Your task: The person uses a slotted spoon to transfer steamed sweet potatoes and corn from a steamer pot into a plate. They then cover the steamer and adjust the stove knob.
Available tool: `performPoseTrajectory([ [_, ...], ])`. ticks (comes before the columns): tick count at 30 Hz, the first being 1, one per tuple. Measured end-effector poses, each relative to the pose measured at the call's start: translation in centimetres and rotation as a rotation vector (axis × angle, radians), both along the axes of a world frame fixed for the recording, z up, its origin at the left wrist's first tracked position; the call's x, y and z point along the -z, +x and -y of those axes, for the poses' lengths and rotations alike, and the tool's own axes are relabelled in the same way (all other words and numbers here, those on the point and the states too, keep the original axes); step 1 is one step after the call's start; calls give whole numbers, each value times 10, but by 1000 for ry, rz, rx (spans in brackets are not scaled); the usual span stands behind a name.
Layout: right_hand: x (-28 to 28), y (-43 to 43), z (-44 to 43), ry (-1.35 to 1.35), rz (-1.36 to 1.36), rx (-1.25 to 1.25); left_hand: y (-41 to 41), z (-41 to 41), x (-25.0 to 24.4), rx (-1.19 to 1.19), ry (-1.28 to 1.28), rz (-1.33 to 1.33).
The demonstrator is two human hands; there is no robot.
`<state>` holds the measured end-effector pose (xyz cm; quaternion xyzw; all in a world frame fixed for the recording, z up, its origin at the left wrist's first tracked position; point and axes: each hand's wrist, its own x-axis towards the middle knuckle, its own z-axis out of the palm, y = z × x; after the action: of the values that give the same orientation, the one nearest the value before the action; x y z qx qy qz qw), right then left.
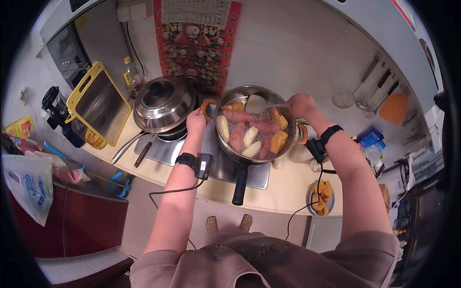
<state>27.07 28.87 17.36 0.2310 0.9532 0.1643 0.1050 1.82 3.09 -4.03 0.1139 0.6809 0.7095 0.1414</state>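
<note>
A stainless steel steamer basket sits over the right side of the cooktop, on a pan whose black handle points towards me. In it lie sweet potatoes, corn cobs and pumpkin pieces. My left hand grips the basket's left orange handle. Above the basket's right rim, my right hand holds a pale spatula; its blade is over the food at the far side. The right orange handle stays free, just below my right hand.
To the left, a lidded wok stands on the other burner, its handle towards me. A yellow-rimmed cutting board leans beside an oil bottle. At the counter's right front edge is a plate of pumpkin. Utensils hang on the wall.
</note>
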Motion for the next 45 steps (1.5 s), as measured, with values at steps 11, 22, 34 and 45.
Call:
performPoseTrajectory([
  [11,-1,-40,-17,-76,33,-247,11,5,-13,-1,50,-15],
  [22,1,-46,-11,-246,-22,-171,18,2,-10,-98,-27,-89],
  [34,-21,-72,89,-183,-47,-67,34,13,-37,-96,-126,-101],
  [45,39,-19,41,-327,-276,-3,32,11,-29,-108,-129,-86],
])
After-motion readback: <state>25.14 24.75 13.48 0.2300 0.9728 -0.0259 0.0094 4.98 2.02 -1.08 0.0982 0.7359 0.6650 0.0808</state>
